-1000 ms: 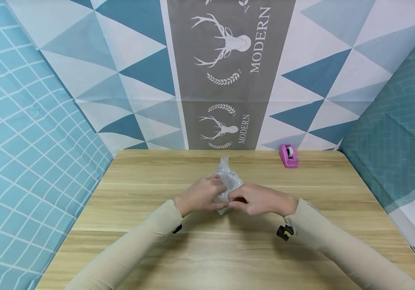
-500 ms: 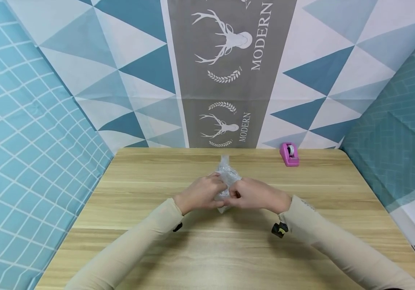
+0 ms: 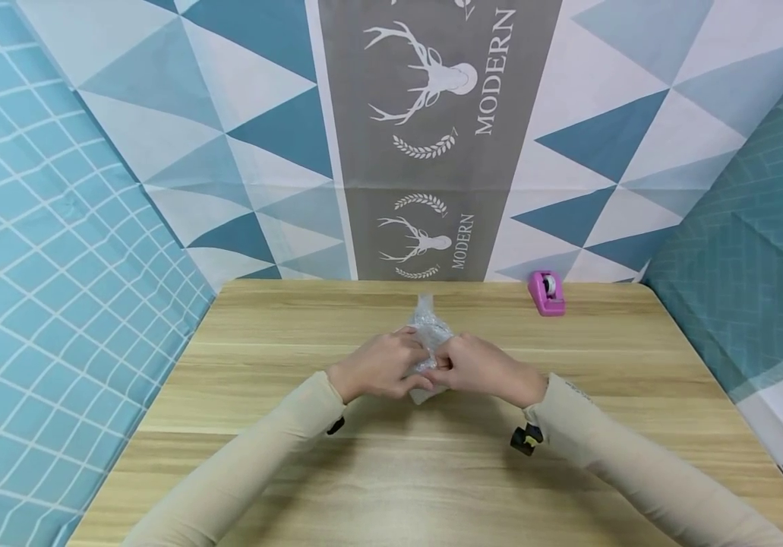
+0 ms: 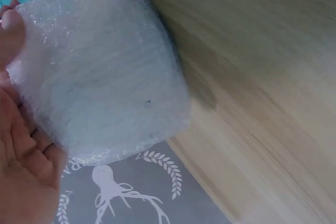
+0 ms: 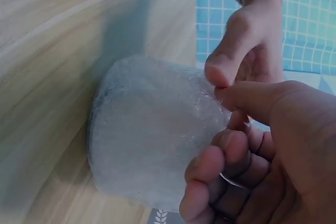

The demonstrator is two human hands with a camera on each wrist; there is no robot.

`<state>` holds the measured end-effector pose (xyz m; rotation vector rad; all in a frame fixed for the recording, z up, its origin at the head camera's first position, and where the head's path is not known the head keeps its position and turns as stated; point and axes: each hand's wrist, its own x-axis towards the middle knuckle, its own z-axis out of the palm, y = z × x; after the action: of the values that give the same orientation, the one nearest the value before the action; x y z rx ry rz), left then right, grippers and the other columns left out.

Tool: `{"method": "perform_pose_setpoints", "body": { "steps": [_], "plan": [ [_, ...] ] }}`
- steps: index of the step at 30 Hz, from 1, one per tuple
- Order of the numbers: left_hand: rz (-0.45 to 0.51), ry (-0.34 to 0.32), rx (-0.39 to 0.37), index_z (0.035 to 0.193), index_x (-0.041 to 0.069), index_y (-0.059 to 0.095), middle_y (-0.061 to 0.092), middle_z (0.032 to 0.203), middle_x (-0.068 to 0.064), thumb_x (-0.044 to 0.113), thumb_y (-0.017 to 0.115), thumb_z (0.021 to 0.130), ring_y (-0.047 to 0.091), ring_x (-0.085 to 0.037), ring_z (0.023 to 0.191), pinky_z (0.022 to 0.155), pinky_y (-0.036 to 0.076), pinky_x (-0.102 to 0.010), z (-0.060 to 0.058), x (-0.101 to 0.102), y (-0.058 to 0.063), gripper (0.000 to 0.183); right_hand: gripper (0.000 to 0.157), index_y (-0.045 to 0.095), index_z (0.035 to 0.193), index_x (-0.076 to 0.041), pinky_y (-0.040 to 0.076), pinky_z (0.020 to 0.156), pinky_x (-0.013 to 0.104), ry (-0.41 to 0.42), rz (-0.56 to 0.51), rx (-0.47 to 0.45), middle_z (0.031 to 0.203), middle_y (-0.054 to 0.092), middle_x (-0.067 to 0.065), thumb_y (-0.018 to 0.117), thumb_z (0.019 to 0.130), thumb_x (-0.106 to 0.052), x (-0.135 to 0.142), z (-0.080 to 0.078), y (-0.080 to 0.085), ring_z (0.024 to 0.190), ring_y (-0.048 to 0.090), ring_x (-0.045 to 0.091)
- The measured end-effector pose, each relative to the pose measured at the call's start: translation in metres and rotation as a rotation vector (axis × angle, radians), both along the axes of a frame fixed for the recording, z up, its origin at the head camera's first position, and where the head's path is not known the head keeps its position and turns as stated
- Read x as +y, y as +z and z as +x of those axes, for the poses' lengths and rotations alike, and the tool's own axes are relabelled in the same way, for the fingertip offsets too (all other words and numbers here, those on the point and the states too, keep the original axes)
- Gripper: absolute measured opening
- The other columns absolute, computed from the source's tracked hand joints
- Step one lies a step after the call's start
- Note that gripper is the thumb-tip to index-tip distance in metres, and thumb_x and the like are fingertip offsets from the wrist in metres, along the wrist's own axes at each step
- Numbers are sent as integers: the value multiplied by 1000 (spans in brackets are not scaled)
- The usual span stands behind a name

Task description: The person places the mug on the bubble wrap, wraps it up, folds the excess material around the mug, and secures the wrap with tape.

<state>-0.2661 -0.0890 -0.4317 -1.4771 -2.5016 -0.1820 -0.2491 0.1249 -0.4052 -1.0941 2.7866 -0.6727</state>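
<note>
A bundle in clear bubble wrap [image 3: 431, 330] sits on the table between both hands, a narrow translucent strip [image 3: 425, 302] sticking out at its far end. My left hand [image 3: 380, 365] holds the bundle along its left and upper side, fingers bent over the wrap. From the right, my right hand [image 3: 481, 369] pinches the wrap near the edge closest to me, its fingers curled. In the right wrist view the right thumb [image 5: 252, 98] meets the left thumb [image 5: 223, 66] at the wrap's edge. The wrapped contents are hidden.
A pink tape dispenser [image 3: 547, 293] with a roll in it stands at the back right of the wooden table [image 3: 391, 471]. Patterned cloth [image 3: 425, 152] rises behind the table's far edge, and blue-gridded cloth [image 3: 42, 251] hangs at the left.
My right hand has shifted slightly left along the wrap, its fingers drawing in toward the left thumb. The left hand keeps its hold, and the bundle stays in about the same place.
</note>
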Motion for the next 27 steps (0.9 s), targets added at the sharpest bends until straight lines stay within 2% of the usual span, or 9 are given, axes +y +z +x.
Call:
{"method": "perform_pose_setpoints", "body": {
  "steps": [4, 8, 10, 12, 14, 16, 23, 27],
  "plan": [
    [-22, -14, -11, 80, 16, 63, 60, 70, 6, 47, 69, 95, 66, -13, 76, 118, 45, -43, -1, 1, 3, 35, 49, 45, 57, -22, 28, 43, 15, 9, 5, -29, 51, 40, -15, 74, 95, -33, 3, 1, 2, 46, 36, -2],
    [-27, -15, -35, 79, 16, 64, 60, 69, 7, 42, 70, 95, 67, -12, 76, 118, 45, -45, -1, 3, 4, 32, 48, 51, 59, -20, 33, 43, 17, 28, 45, -165, 53, 45, -13, 70, 97, -42, 9, 2, 11, 47, 40, 0],
    [-25, -3, -48, 77, 16, 62, 56, 67, 7, 41, 72, 94, 64, -12, 75, 118, 44, -44, -2, 4, 3, 33, 40, 58, 65, -17, 37, 47, 19, 31, 74, -241, 58, 51, -11, 70, 98, -37, 15, 2, 18, 51, 44, 2],
    [-22, 15, -53, 73, 17, 59, 52, 65, 8, 43, 74, 92, 62, -12, 71, 118, 44, -43, -2, 4, 3, 36, 29, 65, 72, -13, 42, 51, 21, 35, 93, -285, 63, 56, -8, 69, 98, -25, 19, 1, 24, 56, 49, 5],
    [-20, 32, -55, 71, 18, 56, 49, 64, 9, 44, 75, 91, 60, -12, 69, 119, 44, -42, -2, 4, 4, 38, 17, 69, 79, -11, 47, 57, 22, 47, 105, -273, 70, 61, -6, 67, 96, -13, 22, 0, 29, 62, 52, 6],
    [-18, 42, -56, 70, 18, 55, 49, 63, 9, 44, 76, 90, 60, -12, 69, 119, 44, -41, -1, 4, 6, 39, 14, 70, 81, -8, 48, 60, 21, 63, 108, -253, 73, 62, -5, 64, 94, -5, 24, -3, 30, 64, 53, 6],
    [-53, 39, -58, 74, 16, 59, 58, 67, 7, 46, 72, 93, 66, -14, 75, 119, 43, -42, 0, 5, 7, 37, 12, 72, 82, -6, 48, 61, 20, 28, 89, -221, 74, 65, -4, 66, 92, -4, 26, -9, 23, 64, 53, 5],
    [-64, 51, -66, 77, 15, 62, 61, 69, 7, 45, 72, 93, 67, -14, 77, 120, 43, -42, 0, 6, 8, 35, 14, 70, 78, -5, 46, 55, 19, 23, 52, -161, 68, 63, -3, 64, 90, -1, 26, -10, 17, 59, 50, 4]
  ]
}}
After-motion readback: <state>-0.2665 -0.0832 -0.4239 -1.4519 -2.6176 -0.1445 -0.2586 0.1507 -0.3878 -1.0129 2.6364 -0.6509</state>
